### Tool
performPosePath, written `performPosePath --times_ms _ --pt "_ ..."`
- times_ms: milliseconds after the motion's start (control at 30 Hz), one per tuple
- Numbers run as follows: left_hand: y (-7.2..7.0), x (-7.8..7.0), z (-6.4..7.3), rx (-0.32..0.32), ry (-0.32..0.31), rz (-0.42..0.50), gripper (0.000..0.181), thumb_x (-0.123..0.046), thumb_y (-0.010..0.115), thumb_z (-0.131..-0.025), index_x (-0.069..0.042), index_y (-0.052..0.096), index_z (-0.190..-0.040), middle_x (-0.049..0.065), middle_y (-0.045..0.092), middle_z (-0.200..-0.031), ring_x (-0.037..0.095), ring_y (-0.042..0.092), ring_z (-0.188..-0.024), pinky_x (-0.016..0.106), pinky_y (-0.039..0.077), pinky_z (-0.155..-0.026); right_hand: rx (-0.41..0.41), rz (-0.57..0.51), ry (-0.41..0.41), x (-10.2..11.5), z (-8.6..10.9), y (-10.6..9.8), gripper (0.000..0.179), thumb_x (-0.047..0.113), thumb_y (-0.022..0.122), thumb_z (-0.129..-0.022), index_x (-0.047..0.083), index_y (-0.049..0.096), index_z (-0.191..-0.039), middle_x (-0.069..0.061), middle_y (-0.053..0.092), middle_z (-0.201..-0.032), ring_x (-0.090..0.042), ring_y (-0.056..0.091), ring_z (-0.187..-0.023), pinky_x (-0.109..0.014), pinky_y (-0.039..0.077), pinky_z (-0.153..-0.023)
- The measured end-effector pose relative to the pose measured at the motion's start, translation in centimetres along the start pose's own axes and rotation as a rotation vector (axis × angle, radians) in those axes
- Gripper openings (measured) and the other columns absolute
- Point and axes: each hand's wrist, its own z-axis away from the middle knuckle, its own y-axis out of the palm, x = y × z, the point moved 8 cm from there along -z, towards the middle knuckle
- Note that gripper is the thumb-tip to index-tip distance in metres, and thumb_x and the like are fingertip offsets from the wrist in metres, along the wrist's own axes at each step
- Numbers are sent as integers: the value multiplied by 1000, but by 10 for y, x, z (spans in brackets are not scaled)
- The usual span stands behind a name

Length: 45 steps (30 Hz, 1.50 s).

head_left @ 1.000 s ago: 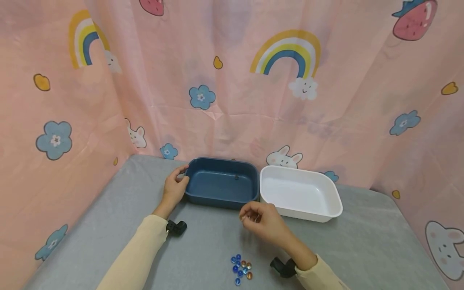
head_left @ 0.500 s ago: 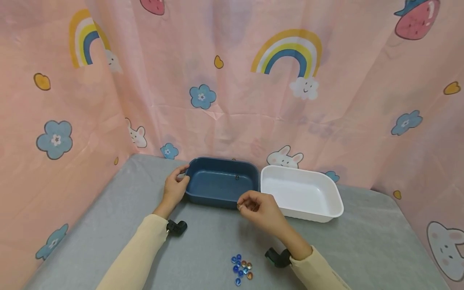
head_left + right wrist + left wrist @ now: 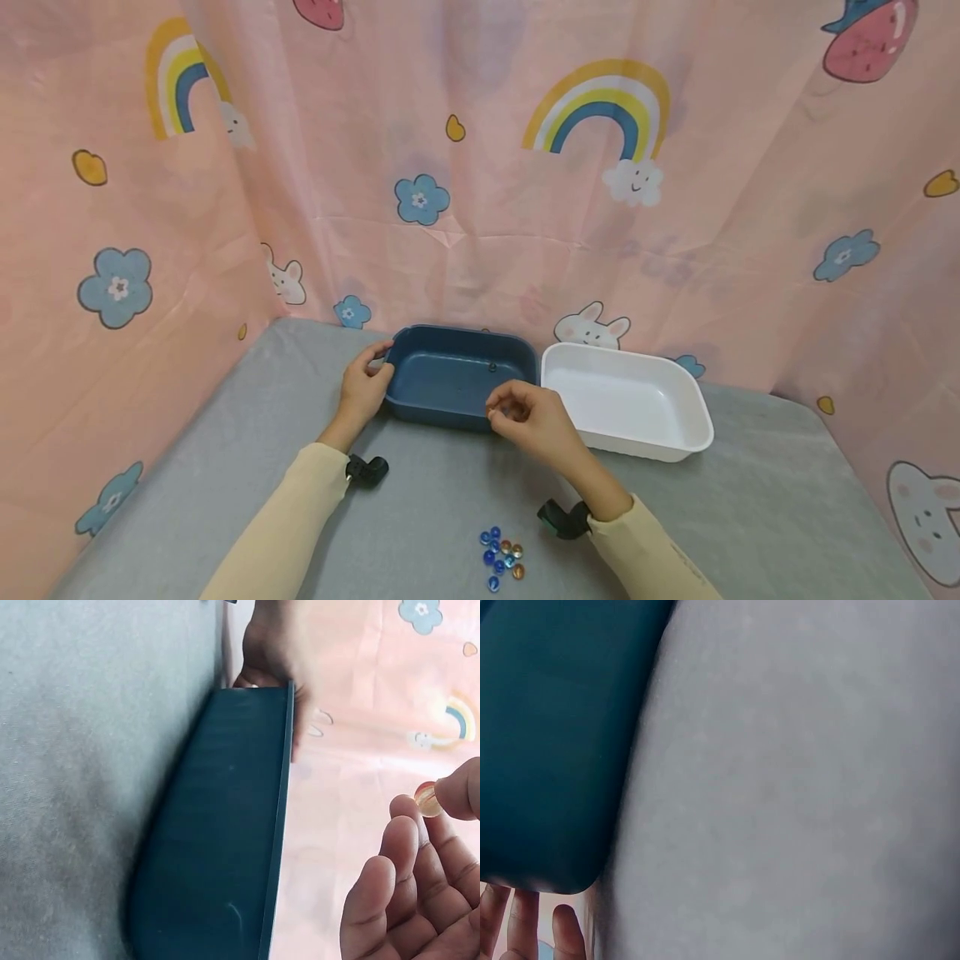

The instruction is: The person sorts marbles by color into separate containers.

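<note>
With the thumb at its rim, my left hand (image 3: pixel 362 390) holds the left end of a dark blue rectangular dish (image 3: pixel 431 416). The left wrist view shows fingers (image 3: pixel 523 922) at the dish's end wall. Between thumb and fingertips, my right hand (image 3: pixel 536 423) pinches a clear marble (image 3: pixel 427 799) with an orange-red streak, over the dish's front right rim. One small dark marble (image 3: pixel 492 367) lies inside the dish toward the back right. On the table in front, several blue marbles (image 3: pixel 489 557) and amber marbles (image 3: pixel 518 572) lie in a loose cluster.
A white rectangular dish (image 3: pixel 626 447) stands right beside the blue one. Both sit on a grey cloth-covered table (image 3: pixel 420 508), near a pink patterned curtain (image 3: pixel 495 275) hanging behind. A black wrist camera (image 3: pixel 564 520) sits on the right forearm.
My right hand has moved forward and slightly left with the marble, from in front of the blue dish to over its front right rim. The left hand keeps its hold on the dish.
</note>
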Motion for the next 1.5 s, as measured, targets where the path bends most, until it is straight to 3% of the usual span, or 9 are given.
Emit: performPosePath --times_ms 367,833,1133,1500 --pt "0 -1 1 -4 1 4 41 -12 54 -91 -17 60 -131 10 59 -132 16 55 -77 24 44 -59 -18 -28 53 -10 -14 5 8 11 69 -86 15 69 -93 1 71 -86 -12 54 -62 -23 45 -55" --pt "0 0 0 -2 -2 4 40 -14 53 -91 -18 59 -131 8 58 -132 21 57 -83 26 45 -62 -67 19 99 -29 -40 13 7 15 65 -88 14 69 -94 -1 71 -86 -12 51 -57 -23 40 -51" --pt "1 1 1 0 -6 6 41 -14 53 -91 -18 59 -131 9 58 -132 19 56 -82 26 44 -61 -67 30 127 -43 -53 21 7 13 65 -88 13 69 -94 -2 71 -87 -10 57 -60 -24 46 -54" --pt "0 0 1 -4 -4 15 41 -13 54 -90 -18 60 -131 8 58 -132 18 56 -82 25 45 -62 -58 23 145 -54 -62 28 8 13 67 -87 12 70 -95 -3 71 -88 -9 56 -59 -24 45 -56"
